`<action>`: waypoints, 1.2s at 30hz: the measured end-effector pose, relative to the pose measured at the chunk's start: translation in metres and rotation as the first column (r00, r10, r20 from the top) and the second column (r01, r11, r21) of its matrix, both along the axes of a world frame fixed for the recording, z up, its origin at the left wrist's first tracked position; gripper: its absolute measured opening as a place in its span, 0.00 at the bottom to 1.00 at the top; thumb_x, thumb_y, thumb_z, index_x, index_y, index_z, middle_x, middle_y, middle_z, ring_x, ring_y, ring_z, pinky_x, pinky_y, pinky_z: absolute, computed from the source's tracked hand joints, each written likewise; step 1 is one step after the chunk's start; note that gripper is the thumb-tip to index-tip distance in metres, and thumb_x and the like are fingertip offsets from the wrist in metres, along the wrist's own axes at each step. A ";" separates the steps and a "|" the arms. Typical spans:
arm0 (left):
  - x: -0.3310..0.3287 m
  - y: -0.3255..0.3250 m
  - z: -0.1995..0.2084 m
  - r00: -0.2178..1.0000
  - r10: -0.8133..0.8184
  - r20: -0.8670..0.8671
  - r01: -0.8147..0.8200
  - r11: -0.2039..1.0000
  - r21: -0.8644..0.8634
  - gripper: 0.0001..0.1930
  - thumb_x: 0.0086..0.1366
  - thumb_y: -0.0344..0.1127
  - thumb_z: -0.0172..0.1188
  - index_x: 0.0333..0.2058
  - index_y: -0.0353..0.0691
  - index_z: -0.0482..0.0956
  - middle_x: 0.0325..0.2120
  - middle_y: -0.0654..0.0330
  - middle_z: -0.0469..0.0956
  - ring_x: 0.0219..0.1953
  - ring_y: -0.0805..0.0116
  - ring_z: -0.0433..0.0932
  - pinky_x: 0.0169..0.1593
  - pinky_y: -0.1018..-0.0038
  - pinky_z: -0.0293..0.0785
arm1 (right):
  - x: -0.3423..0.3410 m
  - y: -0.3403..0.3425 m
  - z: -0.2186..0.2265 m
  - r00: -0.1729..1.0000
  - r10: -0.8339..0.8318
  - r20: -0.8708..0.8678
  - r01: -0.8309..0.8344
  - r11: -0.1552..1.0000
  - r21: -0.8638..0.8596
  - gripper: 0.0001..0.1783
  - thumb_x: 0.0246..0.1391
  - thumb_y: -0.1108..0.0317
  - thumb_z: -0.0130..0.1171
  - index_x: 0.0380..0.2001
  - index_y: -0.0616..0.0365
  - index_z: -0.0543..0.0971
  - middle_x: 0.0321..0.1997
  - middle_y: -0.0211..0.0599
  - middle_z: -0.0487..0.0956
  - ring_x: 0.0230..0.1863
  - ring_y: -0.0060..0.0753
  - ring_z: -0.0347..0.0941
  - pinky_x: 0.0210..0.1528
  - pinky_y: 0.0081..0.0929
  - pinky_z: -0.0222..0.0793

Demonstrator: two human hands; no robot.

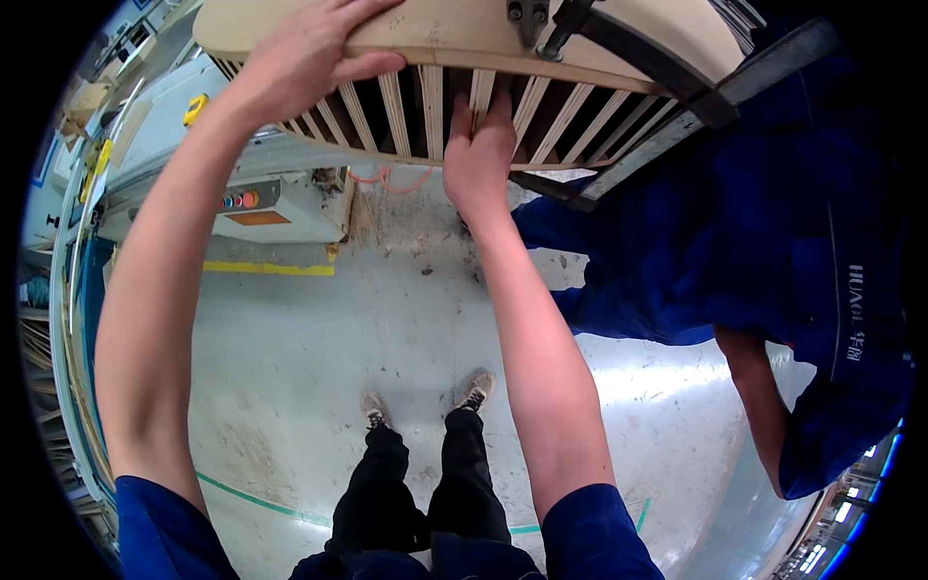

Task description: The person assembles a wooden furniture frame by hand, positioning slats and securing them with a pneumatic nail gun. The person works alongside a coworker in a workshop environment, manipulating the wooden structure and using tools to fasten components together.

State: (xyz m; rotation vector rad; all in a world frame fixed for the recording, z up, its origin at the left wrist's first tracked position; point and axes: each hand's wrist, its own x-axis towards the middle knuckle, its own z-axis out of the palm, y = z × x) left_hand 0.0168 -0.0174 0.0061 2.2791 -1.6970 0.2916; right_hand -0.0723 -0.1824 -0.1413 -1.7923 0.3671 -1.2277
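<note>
A slatted wooden frame is spanning the top of the frame. The left hand is lying spread over its curved rail; the right hand is pinching a slat. A co-worker's blue sleeve is filling the right.

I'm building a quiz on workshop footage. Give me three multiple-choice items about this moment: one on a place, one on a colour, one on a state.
1. Where does the left hand rest?
A. On the curved top rail of the slatted wooden frame
B. On the floor
C. On the grey machine

2. What colour is the line painted on the floor beside the grey machine?
A. Red
B. Yellow
C. White

3. What is the right hand doing?
A. Hanging free
B. Holding a hammer
C. Gripping a slat

A: palm lies flat on the rail. B: the yellow line shows. C: fingers wrap one slat.
</note>
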 end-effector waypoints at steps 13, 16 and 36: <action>-0.055 -0.032 0.003 0.972 -0.089 -0.217 0.048 0.982 -0.184 0.19 0.57 0.39 0.71 0.45 0.41 0.79 0.43 0.53 0.74 0.49 0.49 0.76 0.52 0.60 0.74 | -0.011 -0.010 0.002 0.999 0.031 -0.018 -0.032 0.999 -0.032 0.21 0.67 0.69 0.50 0.57 0.73 0.66 0.47 0.66 0.77 0.51 0.67 0.74 0.53 0.46 0.68; -0.055 -0.035 0.006 0.982 -0.008 -0.187 -0.021 0.989 -0.149 0.22 0.58 0.44 0.69 0.48 0.40 0.78 0.44 0.51 0.74 0.49 0.49 0.76 0.52 0.60 0.74 | -0.009 -0.013 0.003 0.998 0.047 -0.029 -0.047 0.999 0.000 0.21 0.66 0.72 0.50 0.57 0.74 0.66 0.48 0.67 0.77 0.51 0.66 0.74 0.53 0.46 0.68; -0.009 -0.029 0.014 0.993 0.007 0.121 -0.032 0.979 0.201 0.56 0.44 0.64 0.75 0.64 0.33 0.65 0.60 0.47 0.70 0.61 0.49 0.70 0.64 0.60 0.67 | -0.013 -0.009 0.010 0.987 0.158 -0.033 -0.155 0.986 0.066 0.21 0.61 0.77 0.52 0.56 0.74 0.65 0.50 0.69 0.75 0.53 0.70 0.71 0.55 0.48 0.67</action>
